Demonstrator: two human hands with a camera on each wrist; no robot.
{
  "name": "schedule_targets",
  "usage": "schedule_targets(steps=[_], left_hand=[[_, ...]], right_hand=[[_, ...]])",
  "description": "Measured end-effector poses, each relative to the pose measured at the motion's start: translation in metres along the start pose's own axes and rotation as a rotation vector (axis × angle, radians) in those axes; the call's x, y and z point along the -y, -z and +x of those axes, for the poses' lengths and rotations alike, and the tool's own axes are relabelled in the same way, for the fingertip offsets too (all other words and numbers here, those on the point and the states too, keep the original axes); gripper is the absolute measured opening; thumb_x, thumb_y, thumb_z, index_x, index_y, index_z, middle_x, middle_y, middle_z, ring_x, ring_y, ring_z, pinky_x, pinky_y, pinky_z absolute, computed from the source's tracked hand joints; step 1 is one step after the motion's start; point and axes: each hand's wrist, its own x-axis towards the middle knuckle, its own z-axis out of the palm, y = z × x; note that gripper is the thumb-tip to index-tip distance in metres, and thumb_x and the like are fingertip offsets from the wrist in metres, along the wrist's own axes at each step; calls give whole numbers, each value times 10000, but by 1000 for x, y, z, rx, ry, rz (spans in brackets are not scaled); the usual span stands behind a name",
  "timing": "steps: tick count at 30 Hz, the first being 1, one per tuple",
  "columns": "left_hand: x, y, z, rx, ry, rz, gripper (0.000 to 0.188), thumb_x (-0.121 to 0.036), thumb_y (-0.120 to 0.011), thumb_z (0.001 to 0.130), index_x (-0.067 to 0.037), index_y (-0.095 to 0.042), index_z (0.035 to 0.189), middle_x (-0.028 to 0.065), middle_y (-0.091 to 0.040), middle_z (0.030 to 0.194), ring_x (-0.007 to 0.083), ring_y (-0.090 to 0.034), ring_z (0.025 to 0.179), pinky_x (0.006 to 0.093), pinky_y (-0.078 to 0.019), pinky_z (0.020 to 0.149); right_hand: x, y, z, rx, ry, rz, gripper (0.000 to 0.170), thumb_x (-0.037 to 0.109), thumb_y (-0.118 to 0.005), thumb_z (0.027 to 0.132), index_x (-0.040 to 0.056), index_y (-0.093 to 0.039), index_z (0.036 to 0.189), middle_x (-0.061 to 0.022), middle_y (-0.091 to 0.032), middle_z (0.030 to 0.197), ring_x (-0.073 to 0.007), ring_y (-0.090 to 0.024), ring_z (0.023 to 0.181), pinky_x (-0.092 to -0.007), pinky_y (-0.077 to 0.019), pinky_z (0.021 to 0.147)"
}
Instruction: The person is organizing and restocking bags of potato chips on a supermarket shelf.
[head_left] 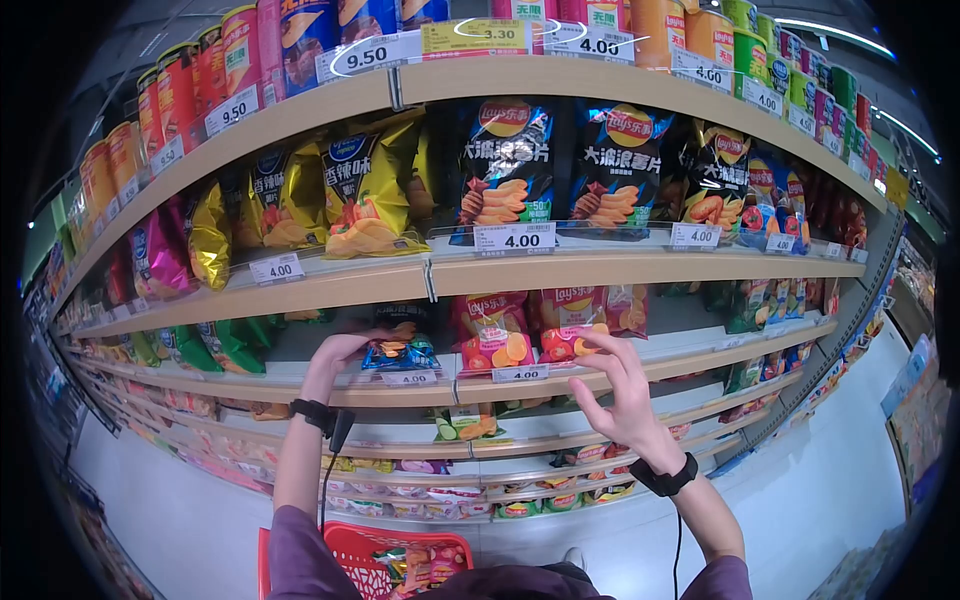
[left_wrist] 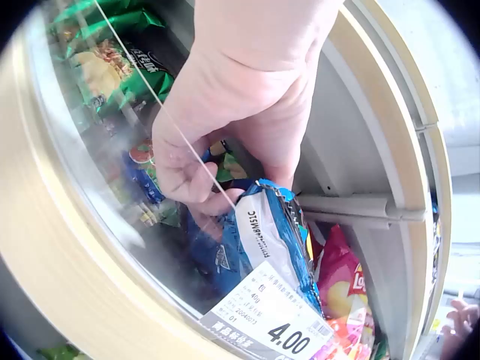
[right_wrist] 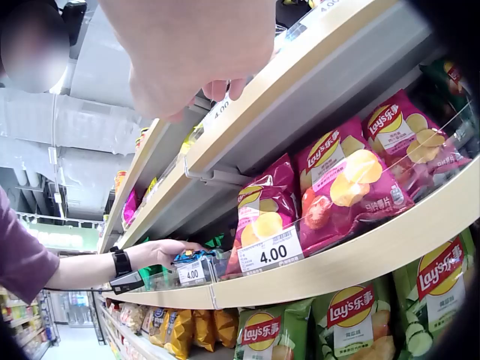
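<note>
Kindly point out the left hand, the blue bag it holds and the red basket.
Left hand (left_wrist: 232,109), left wrist view: its middle.
Blue bag (head_left: 403,349), head view: printed front.
Red basket (head_left: 347,545), head view: inner wall.

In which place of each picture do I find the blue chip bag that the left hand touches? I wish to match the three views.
Head: slightly left of centre, the blue chip bag sits beside the left hand.
Left wrist: just below centre, large, the blue chip bag.
Right wrist: left of centre, low and small, the blue chip bag.
Shared landmark: the nearest magenta Lay's bag, on its right in every picture.
</note>
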Motion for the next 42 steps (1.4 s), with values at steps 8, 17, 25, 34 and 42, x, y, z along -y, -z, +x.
schedule_targets(steps=[8, 17, 25, 34, 42], left_hand=[[26, 18, -25, -223, -95, -193, 286, -202, -723, 832, 67, -666, 911, 94, -667, 834, 127, -605, 694, 239, -482, 633], [-21, -29, -58, -179, -17, 280, 874, -452, -749, 800, 183, -379, 1273, 176, -671, 874, 162, -662, 809, 274, -573, 646], [-6, -43, -59, -302, -116, 335, 751, -549, -662, 834, 103, -499, 1168, 139, -655, 927, 164, -621, 805, 282, -515, 697], [39, -84, -118, -520, -451, -575, 595, -472, -514, 942, 63, -482, 1200, 207, -563, 1260, 279, -596, 1112, 411, -501, 901], [58, -130, -154, -99, -260, -723, 514, -95, -717, 805, 9, -482, 1250, 114, -637, 1132, 203, -641, 1029, 344, -519, 906]], right_hand=[[15, -48, -5, 273, -244, 290, 372, 156, -663, 865, 2, -512, 1168, -194, -590, 1140, -324, -594, 1022, -405, -477, 883], [35, -149, 29, 364, -199, 144, 463, 116, -643, 835, -28, -447, 1229, -236, -526, 1084, -416, -619, 899, -475, -525, 766], [6, -194, 28, 290, -67, 82, 203, -52, -584, 773, 1, -517, 957, -148, -554, 893, -361, -577, 866, -451, -495, 706], [39, -154, 23, 113, 432, -274, 162, 140, -637, 738, 95, -520, 840, -35, -534, 858, -169, -556, 799, -314, -487, 645], [63, -123, -61, 237, 483, 40, 181, 105, -720, 666, 105, -629, 822, -55, -637, 1039, -175, -607, 835, -298, -498, 653]])
